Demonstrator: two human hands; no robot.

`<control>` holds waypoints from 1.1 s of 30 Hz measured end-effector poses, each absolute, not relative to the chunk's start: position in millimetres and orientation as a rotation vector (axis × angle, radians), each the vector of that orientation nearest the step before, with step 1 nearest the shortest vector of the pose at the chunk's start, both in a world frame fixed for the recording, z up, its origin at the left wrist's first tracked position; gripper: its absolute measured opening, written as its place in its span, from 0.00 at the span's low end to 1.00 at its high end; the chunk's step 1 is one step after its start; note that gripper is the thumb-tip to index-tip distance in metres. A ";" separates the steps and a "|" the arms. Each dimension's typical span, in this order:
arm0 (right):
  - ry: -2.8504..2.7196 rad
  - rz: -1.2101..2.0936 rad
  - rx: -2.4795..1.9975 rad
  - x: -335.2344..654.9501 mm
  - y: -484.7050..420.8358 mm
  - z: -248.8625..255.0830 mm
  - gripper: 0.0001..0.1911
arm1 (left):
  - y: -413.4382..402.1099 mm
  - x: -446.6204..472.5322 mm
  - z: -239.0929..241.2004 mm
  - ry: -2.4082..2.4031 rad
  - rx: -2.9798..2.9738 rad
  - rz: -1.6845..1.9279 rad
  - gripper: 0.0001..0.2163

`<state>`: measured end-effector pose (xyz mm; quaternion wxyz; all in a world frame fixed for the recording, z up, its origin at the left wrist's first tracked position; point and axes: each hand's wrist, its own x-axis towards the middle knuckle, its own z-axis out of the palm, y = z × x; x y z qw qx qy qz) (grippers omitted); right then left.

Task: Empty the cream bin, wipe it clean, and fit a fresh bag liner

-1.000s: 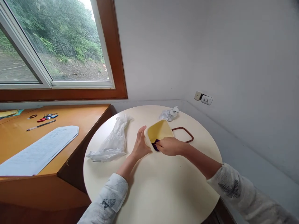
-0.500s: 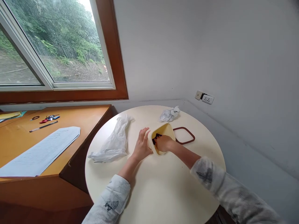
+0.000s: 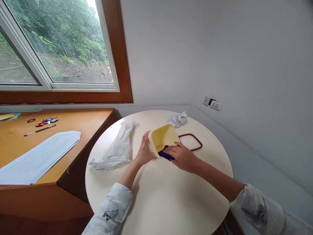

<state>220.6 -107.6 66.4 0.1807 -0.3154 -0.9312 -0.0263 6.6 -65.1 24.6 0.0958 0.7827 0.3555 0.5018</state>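
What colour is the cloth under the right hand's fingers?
The cloth is dark purple, seen in the head view.

No text is readable. The paper at the near edge of the desk, reaching toward its right edge, bears rows of writing too small to make out.

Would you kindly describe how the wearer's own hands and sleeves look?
The left hand and right hand are ungloved, with no watch or bracelet visible. The left sleeve and right sleeve are whitish-grey, textured fabric, ending partway along the forearms. Each bears a dark, butterfly-like print.
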 end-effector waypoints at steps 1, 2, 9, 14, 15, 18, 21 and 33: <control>-2.615 -0.188 -0.878 225.8 -98.5 62.9 0.16 | -65.5 6.2 25.4 1.057 2.304 1.488 0.51; -2.599 -0.294 -0.849 230.3 -90.4 59.9 0.16 | -65.7 5.8 25.6 1.060 2.291 1.486 0.51; -2.509 -0.440 -0.943 216.9 -80.4 48.0 0.15 | -65.0 6.2 9.7 1.267 2.220 1.546 0.46; -2.321 -0.075 -1.275 176.0 -95.9 50.4 0.15 | -63.1 18.7 -3.5 1.380 2.392 1.643 0.48; -2.314 -0.008 -1.260 168.8 -98.9 50.8 0.16 | -62.5 20.1 -5.1 1.417 2.394 1.656 0.48; -2.286 0.152 -1.204 155.1 -107.4 50.7 0.18 | -60.8 18.9 -7.6 1.457 2.365 1.656 0.45; -2.279 0.280 -1.129 157.6 -114.8 53.2 0.17 | -60.4 13.6 -6.6 1.396 2.363 1.639 0.44; -2.780 0.087 -1.494 193.6 -95.5 84.9 0.13 | -61.3 14.1 0.8 1.252 2.459 1.567 0.50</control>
